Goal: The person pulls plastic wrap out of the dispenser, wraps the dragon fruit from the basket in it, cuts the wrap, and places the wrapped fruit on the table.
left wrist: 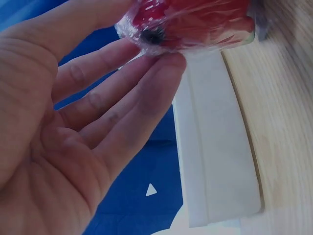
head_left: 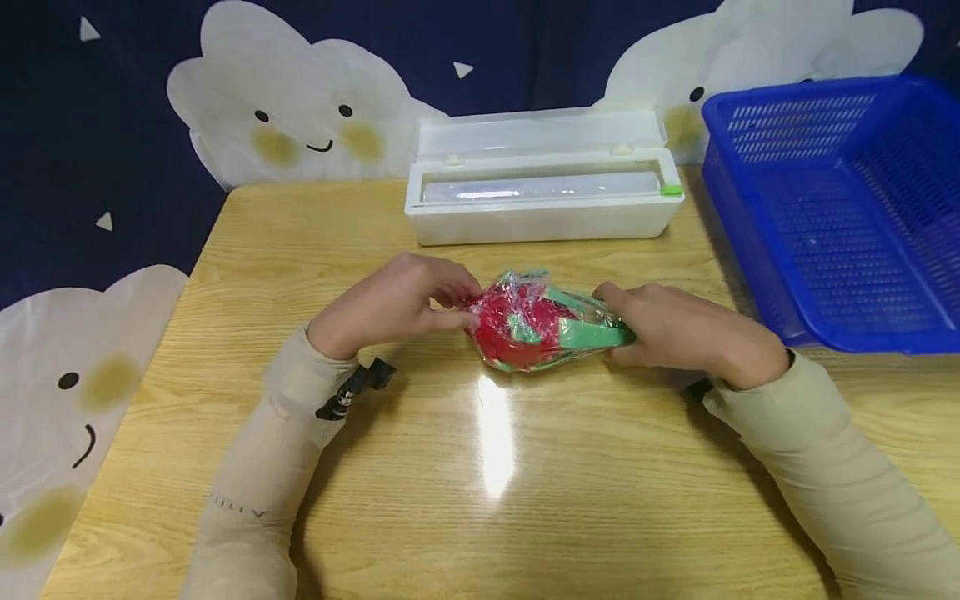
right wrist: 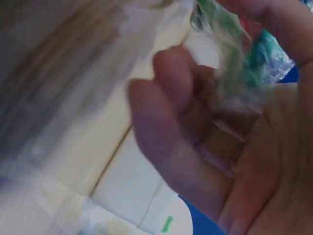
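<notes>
A red dragon fruit (head_left: 498,337) with green scales, wrapped in clear cling film, is held sideways between both hands over the wooden table. My left hand (head_left: 401,304) pinches its round red end between thumb and fingertips. In the left wrist view a dark spot shows on that end of the dragon fruit (left wrist: 210,24), under crinkled film. My right hand (head_left: 678,333) grips the other end, where long green tips gather. The right wrist view, partly blurred, has the fingers of the right hand (right wrist: 195,127) curled around the filmed green tips.
Behind the hands stands a white cling film box (head_left: 540,223), lid raised, with a film roll (head_left: 540,188) inside and a green piece at its right end. A blue plastic basket (head_left: 787,275) is at the right. Cloud-printed dark cloth (head_left: 510,50) hangs beyond the wooden table (head_left: 420,500).
</notes>
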A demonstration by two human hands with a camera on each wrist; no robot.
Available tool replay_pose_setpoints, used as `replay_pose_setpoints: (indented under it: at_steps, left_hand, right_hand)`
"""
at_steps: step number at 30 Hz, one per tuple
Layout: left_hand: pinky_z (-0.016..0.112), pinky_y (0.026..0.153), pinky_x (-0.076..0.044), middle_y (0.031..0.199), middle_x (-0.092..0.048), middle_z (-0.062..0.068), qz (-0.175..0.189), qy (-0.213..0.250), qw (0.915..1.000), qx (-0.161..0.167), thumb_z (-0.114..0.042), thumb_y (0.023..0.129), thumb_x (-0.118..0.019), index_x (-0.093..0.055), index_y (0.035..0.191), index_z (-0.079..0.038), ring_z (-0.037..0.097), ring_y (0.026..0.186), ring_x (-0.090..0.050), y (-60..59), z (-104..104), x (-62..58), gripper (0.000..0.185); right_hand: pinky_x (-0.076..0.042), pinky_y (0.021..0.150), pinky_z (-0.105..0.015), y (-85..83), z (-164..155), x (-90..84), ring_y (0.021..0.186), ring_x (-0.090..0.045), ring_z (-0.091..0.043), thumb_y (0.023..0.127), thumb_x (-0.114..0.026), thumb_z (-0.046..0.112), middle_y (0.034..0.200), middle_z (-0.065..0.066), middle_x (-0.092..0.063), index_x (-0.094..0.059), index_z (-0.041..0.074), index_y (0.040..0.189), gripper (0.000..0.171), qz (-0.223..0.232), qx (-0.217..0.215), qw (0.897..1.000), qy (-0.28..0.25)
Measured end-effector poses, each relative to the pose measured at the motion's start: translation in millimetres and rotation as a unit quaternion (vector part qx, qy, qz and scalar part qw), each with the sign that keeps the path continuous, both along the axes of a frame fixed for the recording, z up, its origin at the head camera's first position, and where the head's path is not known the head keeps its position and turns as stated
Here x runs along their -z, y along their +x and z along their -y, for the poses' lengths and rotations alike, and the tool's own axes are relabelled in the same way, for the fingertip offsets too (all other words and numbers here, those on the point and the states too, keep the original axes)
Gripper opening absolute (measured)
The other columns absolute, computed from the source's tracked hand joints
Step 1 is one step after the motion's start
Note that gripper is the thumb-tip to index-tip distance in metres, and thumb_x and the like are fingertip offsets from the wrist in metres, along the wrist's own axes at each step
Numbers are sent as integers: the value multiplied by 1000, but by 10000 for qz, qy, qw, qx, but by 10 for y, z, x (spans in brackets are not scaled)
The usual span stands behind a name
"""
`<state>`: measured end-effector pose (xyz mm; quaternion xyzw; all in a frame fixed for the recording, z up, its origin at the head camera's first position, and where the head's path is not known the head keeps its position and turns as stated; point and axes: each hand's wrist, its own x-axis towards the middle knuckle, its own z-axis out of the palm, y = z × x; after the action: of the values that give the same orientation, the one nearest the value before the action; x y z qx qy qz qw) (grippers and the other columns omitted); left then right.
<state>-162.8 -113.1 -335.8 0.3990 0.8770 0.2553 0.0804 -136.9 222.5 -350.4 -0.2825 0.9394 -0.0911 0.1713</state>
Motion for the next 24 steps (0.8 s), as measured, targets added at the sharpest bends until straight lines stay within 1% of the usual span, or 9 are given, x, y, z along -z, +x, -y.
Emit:
replay_pose_setpoints:
  at_steps: [2, 4, 7, 9, 12, 14, 17, 20, 24]
  left_hand:
    - [27, 85, -63, 110, -79, 0, -48, 3, 10000, 14, -34, 94, -78, -78, 115, -13, 11, 92, -75, 7, -15, 6, 30]
    - [28, 86, -63, 111, -79, 0, -91, -14, 10000, -9, -34, 94, -77, -77, 115, -13, 11, 93, -75, 16, -24, 13, 30]
    - [29, 88, -63, 113, -78, 0, -188, -55, 9998, -70, -36, 95, -75, -77, 117, -13, 12, 96, -74, 23, -32, 23, 32]
    - [30, 88, -62, 114, -78, 0, -285, -69, 9995, -105, -37, 97, -74, -76, 119, -12, 12, 98, -73, 21, -38, 28, 33]
    - [33, 87, -62, 115, -78, 2, -389, -51, 9991, -133, -36, 98, -72, -76, 122, -12, 12, 99, -72, 18, -36, 44, 34]
    - [34, 85, -63, 115, -77, 2, -402, -57, 9990, -171, -36, 99, -71, -75, 122, -12, 13, 99, -72, 18, -34, 47, 34]
    - [34, 84, -63, 118, -76, 2, -383, -112, 9990, -220, -37, 99, -70, -74, 123, -12, 15, 100, -72, 23, -26, 37, 35]
    - [35, 87, -63, 122, -75, 5, -418, -189, 9984, -323, -41, 99, -70, -72, 127, -11, 18, 104, -72, 26, -4, 11, 40]
    - [38, 95, -60, 127, -73, 7, -611, -189, 9965, -530, -43, 99, -69, -69, 130, -10, 21, 109, -71, 39, 69, -23, 46]
  right_hand:
    - [-59, 78, -47, -4, -26, -17, 90, -69, -23, 86, -84, 35, 106, -12, -73, -53, 5, 135, 66, 42, 90, 9999, 80]
    - [-59, 88, -54, -10, -43, -40, 103, -71, -30, 85, -85, 38, 119, -19, -72, -51, 4, 142, 74, 48, 156, 9998, 144]
    - [-57, 95, -59, -12, -62, -80, 114, -70, -37, 85, -84, 40, 129, -24, -69, -52, 1, 144, 78, 4, 172, 9997, 143]
    - [-56, 97, -59, 0, -71, -107, 116, -69, -38, 86, -83, 39, 132, -24, -68, -52, 1, 144, 76, -74, 152, 9998, 86]
    - [-57, 95, -58, 19, -75, -125, 110, -69, -34, 88, -82, 39, 131, -20, -68, -53, 1, 143, 73, -235, 74, 9997, -9]
    - [-57, 94, -57, 29, -79, -130, 107, -69, -33, 90, -80, 39, 130, -19, -66, -51, 1, 145, 74, -332, 17, 9994, -36]
    - [-57, 96, -57, 44, -70, -149, 109, -68, -33, 90, -79, 39, 132, -19, -63, -48, 2, 150, 77, -429, 12, 9991, -15]
    - [-55, 100, -58, 58, -58, -194, 116, -66, -36, 91, -79, 39, 139, -20, -60, -42, 4, 155, 82, -437, 62, 9990, 80]
    - [-54, 101, -59, 80, -65, -299, 120, -65, -39, 93, -77, 37, 143, -22, -58, -40, 4, 157, 80, -567, 15, 9983, 159]
